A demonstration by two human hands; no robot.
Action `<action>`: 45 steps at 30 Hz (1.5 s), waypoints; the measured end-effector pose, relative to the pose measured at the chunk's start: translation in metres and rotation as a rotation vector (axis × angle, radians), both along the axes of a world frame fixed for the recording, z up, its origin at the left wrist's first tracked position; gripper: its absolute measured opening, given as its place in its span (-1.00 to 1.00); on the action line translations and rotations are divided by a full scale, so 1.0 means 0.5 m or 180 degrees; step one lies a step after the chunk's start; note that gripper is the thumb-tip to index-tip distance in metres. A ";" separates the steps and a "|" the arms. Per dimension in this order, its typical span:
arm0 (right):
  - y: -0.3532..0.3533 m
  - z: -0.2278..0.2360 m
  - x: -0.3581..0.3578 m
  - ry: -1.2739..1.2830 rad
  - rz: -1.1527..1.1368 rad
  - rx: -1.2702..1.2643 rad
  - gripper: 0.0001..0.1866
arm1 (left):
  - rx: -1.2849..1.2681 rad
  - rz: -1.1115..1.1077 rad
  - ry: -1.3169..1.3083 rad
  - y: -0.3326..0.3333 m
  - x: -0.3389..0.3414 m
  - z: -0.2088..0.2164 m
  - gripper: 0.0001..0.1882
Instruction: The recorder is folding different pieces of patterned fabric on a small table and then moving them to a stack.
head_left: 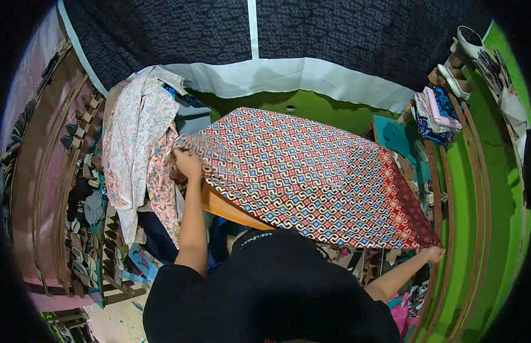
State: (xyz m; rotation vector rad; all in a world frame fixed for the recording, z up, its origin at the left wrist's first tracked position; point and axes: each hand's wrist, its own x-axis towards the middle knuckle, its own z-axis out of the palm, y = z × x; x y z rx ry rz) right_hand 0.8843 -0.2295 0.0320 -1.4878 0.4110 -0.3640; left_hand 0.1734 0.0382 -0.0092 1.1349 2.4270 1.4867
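A large patterned cloth [299, 166] in red, cream, black and blue, with a dark red border at its right end, is stretched out in front of me. My left hand [187, 164] grips its left end, where the fabric is bunched. At the far right my right hand [432, 254] is closed on the near corner of the dark red border. An orange-brown surface [237, 208] shows under the cloth's near edge. Beside my left hand hangs a pile of pale floral fabric [140, 137].
Wooden racks [76, 137] with shoe-shaped pieces stand at the left. On the right, folded cloths [437, 114] and a pale shoe [453, 81] sit by wooden rails [477, 188]. A dark curtain with a white hem [299, 77] hangs at the back before a green wall.
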 end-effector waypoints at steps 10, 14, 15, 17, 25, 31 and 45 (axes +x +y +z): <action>-0.012 -0.045 -0.016 -0.0230 0.0096 -0.0641 -0.61 | -0.1427 -0.2248 0.1007 -0.055 0.154 -0.149 -0.74; -0.003 -0.003 -0.067 -0.0092 0.0257 -0.0198 -0.61 | -0.0997 -0.1771 -0.0365 -0.028 0.115 -0.159 -0.79; -0.001 0.006 -0.086 -0.0041 0.0100 -0.0162 -0.61 | -0.0724 -0.1677 -0.0383 -0.021 0.094 -0.142 -0.80; 0.000 0.016 -0.089 -0.0012 -0.0031 -0.0120 -0.61 | -0.0038 -0.1146 -0.0274 -0.001 0.026 -0.142 -0.82; -0.038 0.061 -0.074 0.0156 0.0046 -0.0032 -0.64 | 0.1184 -0.0803 -0.5562 0.025 -0.163 -0.216 -0.57; -0.089 0.067 -0.040 0.0017 -0.0291 -0.0274 -0.63 | 0.0357 -0.0261 -0.5879 -0.009 -0.126 -0.110 -0.62; 0.455 0.197 -0.483 -0.2118 0.4768 -0.0681 -0.80 | 0.0855 -0.3250 -0.3407 -0.001 0.218 0.134 -0.75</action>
